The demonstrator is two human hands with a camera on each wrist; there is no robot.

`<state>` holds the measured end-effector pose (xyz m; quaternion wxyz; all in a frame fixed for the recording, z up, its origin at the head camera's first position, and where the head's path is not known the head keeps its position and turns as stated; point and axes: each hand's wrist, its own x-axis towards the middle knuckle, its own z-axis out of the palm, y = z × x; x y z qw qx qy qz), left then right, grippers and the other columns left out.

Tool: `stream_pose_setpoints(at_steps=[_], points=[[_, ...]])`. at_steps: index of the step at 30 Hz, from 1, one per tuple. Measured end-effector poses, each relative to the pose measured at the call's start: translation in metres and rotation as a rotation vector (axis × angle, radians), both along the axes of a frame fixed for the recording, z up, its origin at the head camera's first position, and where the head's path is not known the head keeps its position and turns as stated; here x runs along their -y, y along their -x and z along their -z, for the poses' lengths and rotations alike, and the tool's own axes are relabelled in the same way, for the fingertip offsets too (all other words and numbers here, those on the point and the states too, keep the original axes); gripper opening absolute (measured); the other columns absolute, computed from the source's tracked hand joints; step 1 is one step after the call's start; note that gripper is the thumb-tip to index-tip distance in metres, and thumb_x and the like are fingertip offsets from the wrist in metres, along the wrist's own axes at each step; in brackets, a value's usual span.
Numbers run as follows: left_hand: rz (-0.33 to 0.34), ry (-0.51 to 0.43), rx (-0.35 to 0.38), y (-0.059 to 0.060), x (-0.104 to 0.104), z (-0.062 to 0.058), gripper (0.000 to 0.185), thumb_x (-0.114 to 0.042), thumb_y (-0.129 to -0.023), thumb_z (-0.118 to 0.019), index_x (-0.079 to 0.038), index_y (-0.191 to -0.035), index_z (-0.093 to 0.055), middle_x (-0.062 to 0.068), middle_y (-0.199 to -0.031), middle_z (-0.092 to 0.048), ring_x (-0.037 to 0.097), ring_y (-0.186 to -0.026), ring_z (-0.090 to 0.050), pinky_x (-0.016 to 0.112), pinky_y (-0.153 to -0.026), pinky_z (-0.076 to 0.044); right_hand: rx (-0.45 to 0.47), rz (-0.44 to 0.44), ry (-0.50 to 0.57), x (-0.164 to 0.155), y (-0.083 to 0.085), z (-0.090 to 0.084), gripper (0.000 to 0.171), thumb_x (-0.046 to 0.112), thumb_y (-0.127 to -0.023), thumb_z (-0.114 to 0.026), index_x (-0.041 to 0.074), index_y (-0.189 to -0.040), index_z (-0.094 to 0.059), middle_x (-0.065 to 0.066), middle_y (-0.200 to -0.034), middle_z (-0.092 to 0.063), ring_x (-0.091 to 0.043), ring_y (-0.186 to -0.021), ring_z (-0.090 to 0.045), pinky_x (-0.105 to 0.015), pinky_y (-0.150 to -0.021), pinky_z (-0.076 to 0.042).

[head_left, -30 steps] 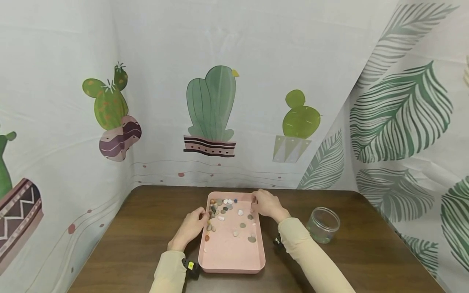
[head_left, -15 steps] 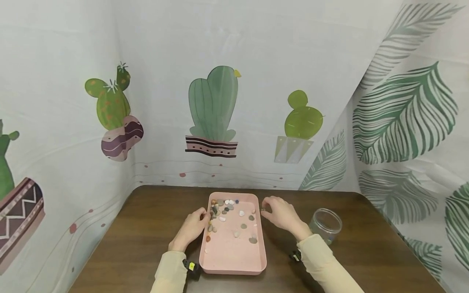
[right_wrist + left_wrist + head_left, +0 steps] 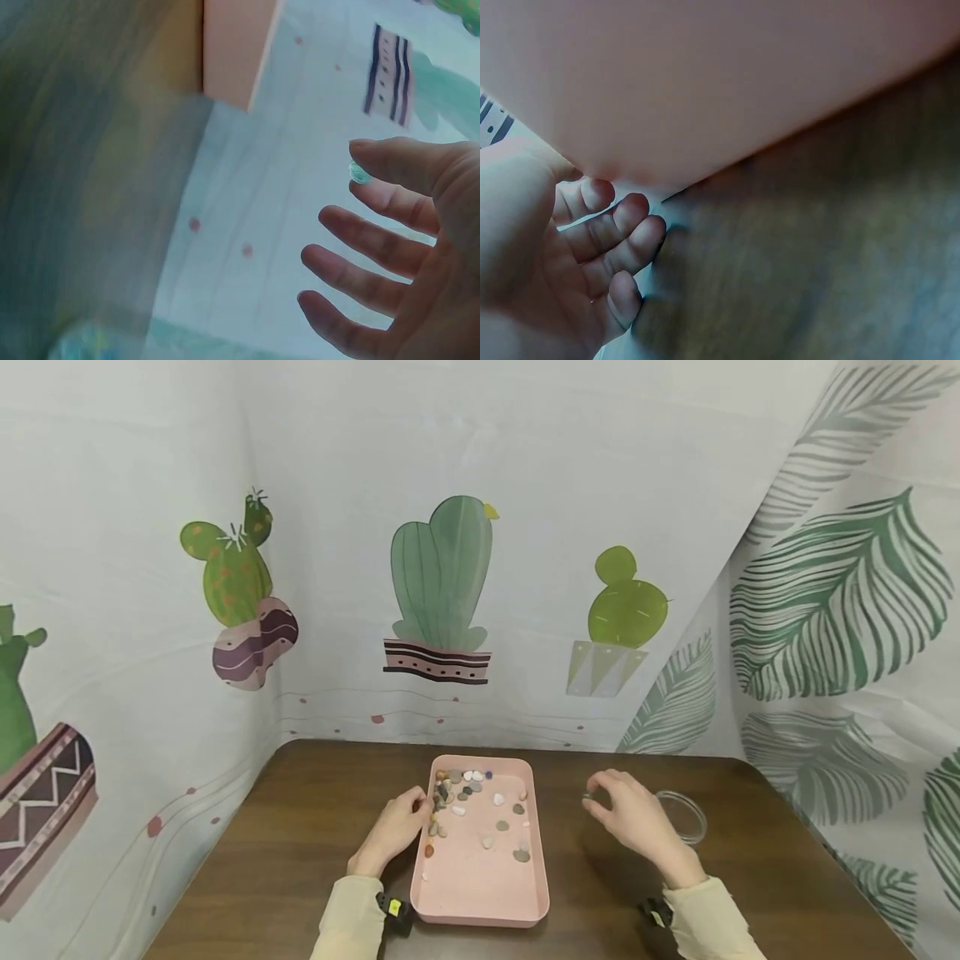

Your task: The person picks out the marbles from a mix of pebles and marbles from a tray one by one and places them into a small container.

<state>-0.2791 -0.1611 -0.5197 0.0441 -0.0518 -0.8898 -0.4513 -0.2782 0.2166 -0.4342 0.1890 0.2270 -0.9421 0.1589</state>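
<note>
One brown wooden table [image 3: 300, 827] carries one pink tray [image 3: 480, 893], the landmark here. Right of the tray stands one clear glass jar [image 3: 686, 817]. Two hands work: the left hand [image 3: 393, 831] rests against the tray's left rim, fingers loosely curled on its edge; the right hand [image 3: 637, 818] hovers between tray and jar, thumb and forefinger pinching one small greenish pebble [image 3: 359, 173]. Roughly twenty pebbles [image 3: 468, 789] lie in the tray's far half.

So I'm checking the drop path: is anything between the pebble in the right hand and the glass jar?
Nothing visible. The right hand pinches a small pebble just left of the glass jar, whose mouth is open.
</note>
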Motion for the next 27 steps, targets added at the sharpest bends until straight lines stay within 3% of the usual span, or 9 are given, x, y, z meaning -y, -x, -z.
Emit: stream_pose_setpoints(at_steps=[5,13,27], points=[[0.005,-0.001,0.010,0.001,-0.001,-0.001,0.017,-0.021,-0.101,-0.052,-0.014,-0.085,-0.055,-0.002,-0.067,-0.053,0.013,-0.059,-0.049,0.027,-0.050,-0.033,-0.050,0.025,0.022,-0.028,-0.009,-0.006,0.019,0.017,-0.081,-0.080,0.013,-0.092,-0.065,-0.003,-0.094,-0.065,-0.027,-0.086,-0.058,-0.045,-0.066,-0.047],[0.006,0.004,0.011,0.000,0.000,-0.003,0.019,-0.021,-0.101,-0.052,-0.014,-0.084,-0.054,-0.003,-0.067,-0.054,0.013,-0.057,-0.047,0.029,-0.050,-0.033,0.025,0.050,0.058,-0.067,-0.010,-0.012,0.017,0.013,-0.082,-0.077,0.010,-0.093,-0.065,-0.007,-0.097,-0.064,-0.032,-0.092,-0.056,-0.048,-0.070,-0.044],[0.004,0.011,0.004,-0.001,0.000,0.000,0.019,-0.023,-0.102,-0.051,-0.014,-0.085,-0.054,-0.003,-0.065,-0.050,0.012,-0.056,-0.044,0.028,-0.049,-0.033,0.103,0.084,0.078,-0.111,-0.001,0.005,0.019,0.016,-0.084,-0.076,0.007,-0.096,-0.064,-0.014,-0.103,-0.063,-0.038,-0.094,-0.055,-0.054,-0.074,-0.042]])
